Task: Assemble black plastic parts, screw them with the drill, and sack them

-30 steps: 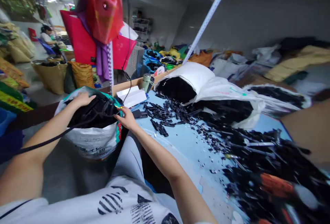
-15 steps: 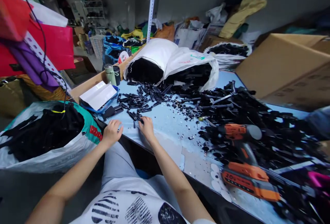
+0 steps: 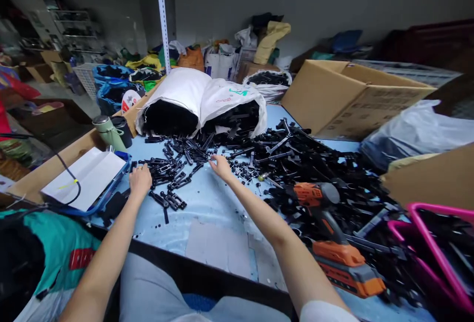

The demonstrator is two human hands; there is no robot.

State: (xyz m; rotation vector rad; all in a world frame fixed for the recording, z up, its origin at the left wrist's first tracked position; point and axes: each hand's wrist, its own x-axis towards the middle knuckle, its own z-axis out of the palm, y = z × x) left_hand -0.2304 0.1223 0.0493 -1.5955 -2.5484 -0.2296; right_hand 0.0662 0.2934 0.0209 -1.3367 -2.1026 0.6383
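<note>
Many small black plastic parts point(image 3: 174, 161) lie scattered on a light blue table point(image 3: 207, 203). My left hand point(image 3: 139, 180) rests on the table at the left edge of this scatter, fingers stretched toward the parts. My right hand point(image 3: 221, 166) reaches farther forward, fingers extended and touching black parts near the middle. A white sack point(image 3: 192, 97) lies open on its side at the back, spilling black parts. A bigger heap of black parts point(image 3: 314, 164) covers the right of the table.
An orange cordless drill point(image 3: 329, 233) lies at the right. A white pad on a blue tray point(image 3: 87, 176), a green flask point(image 3: 107, 132), cardboard boxes point(image 3: 348, 95), a pink basket point(image 3: 437, 233) and a teal-edged sack point(image 3: 40, 258) at my left surround the table.
My view swung right from the teal-edged sack to the table. Both hands left the sack's rim, came to the table edge, then reached forward into the scattered black parts.
</note>
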